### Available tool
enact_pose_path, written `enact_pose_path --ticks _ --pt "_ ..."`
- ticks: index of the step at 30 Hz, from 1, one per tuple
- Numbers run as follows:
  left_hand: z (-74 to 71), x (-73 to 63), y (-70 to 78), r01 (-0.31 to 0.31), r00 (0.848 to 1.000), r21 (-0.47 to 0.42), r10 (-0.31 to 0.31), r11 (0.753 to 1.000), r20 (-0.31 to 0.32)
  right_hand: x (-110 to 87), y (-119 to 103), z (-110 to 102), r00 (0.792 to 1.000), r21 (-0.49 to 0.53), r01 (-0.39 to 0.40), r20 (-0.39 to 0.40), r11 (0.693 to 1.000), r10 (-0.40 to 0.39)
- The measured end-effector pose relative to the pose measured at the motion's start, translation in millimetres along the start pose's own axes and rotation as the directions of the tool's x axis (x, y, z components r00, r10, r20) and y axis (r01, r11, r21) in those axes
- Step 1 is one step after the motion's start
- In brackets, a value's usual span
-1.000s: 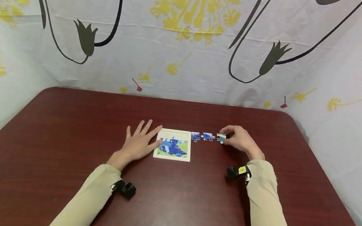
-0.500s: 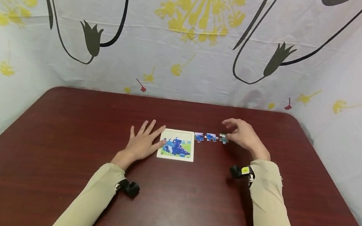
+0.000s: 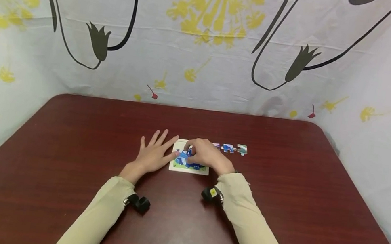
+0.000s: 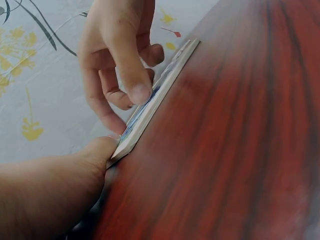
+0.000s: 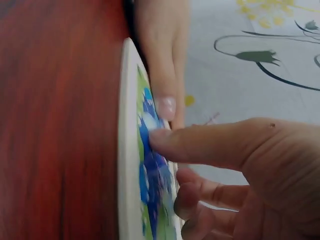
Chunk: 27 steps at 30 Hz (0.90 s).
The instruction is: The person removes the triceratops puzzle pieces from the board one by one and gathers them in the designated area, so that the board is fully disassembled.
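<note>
A small jigsaw puzzle with a pale frame (image 3: 189, 171) lies on the table, showing a blue dinosaur (image 5: 149, 160). My left hand (image 3: 152, 155) lies with fingers spread along the frame's left side, its thumb over that edge. Over the puzzle is my right hand (image 3: 208, 154), thumb and fingers bent and apart. In the right wrist view its thumb (image 5: 175, 142) is at the picture's surface; I cannot tell how firmly it touches. No loose piece shows between the fingers. Right of the frame, puzzle pieces lie in a row: one partly hidden (image 3: 216, 145), a blue one (image 3: 228, 148) and a greenish one (image 3: 241, 149).
The dark red wooden table (image 3: 182, 226) reaches back to a pale cloth (image 3: 132, 69) printed with yellow flowers and dark stems. Small black devices (image 3: 138, 203) are strapped to both wrists, low over the table.
My right hand has let go of the greenish puzzle piece at the row's right end and moved left over the framed puzzle. My left hand has kept its place on the frame.
</note>
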<state>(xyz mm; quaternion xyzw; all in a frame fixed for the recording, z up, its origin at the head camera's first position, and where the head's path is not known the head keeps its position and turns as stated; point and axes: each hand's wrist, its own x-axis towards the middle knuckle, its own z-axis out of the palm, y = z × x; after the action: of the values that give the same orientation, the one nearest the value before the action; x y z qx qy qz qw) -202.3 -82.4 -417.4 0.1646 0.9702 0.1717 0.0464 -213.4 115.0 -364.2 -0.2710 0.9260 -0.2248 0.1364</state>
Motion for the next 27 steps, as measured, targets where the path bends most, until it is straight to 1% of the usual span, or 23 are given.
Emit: enact_pose_path --ticks 3,5,10,12,17,20,23,24,27 --pt "-1.5 1.1 0.5 -0.007 1.000 -0.009 0.007 1.000 -0.009 2.2 -2.1 3.2 1.000 0.006 -0.020 -0.016 1.000 0.021" --pt "-2.0 1.5 0.1 -0.008 1.000 -0.013 0.008 1.000 -0.013 2.4 -1.7 3.5 1.000 0.028 -0.028 -0.011 0.999 0.028" --pt "-1.4 0.4 -1.9 -0.012 1.000 -0.013 0.011 1.000 -0.022 3.0 1.3 5.0 1.000 0.098 -0.019 0.009 0.995 0.018" --pt "-1.2 -1.3 -2.6 -0.022 1.000 -0.015 0.021 1.000 -0.013 2.9 1.8 7.1 1.000 0.102 -0.019 0.004 0.995 0.019" --pt "-1.2 -5.2 -5.2 -0.045 0.998 -0.024 0.046 0.999 0.047 1.9 3.2 13.0 1.000 0.109 -0.023 0.001 0.994 0.023" --pt "-1.8 -5.1 -5.5 -0.051 0.997 -0.036 0.053 0.998 0.054 1.7 5.1 13.2 1.000 0.127 -0.015 -0.001 0.992 0.015" --pt "-2.8 -3.8 -4.7 -0.052 0.998 -0.043 0.054 0.998 0.045 0.8 6.2 10.8 1.000 0.142 0.006 -0.015 0.990 -0.004" --pt "-3.2 -3.5 -4.1 -0.050 0.998 -0.042 0.052 0.998 0.044 0.0 6.0 9.6 0.999 0.139 0.026 -0.023 0.990 -0.023" --pt "-3.9 -2.6 -2.9 -0.041 0.998 -0.041 0.043 0.998 0.043 -1.2 4.6 7.5 0.999 0.136 0.043 -0.035 0.990 -0.039"
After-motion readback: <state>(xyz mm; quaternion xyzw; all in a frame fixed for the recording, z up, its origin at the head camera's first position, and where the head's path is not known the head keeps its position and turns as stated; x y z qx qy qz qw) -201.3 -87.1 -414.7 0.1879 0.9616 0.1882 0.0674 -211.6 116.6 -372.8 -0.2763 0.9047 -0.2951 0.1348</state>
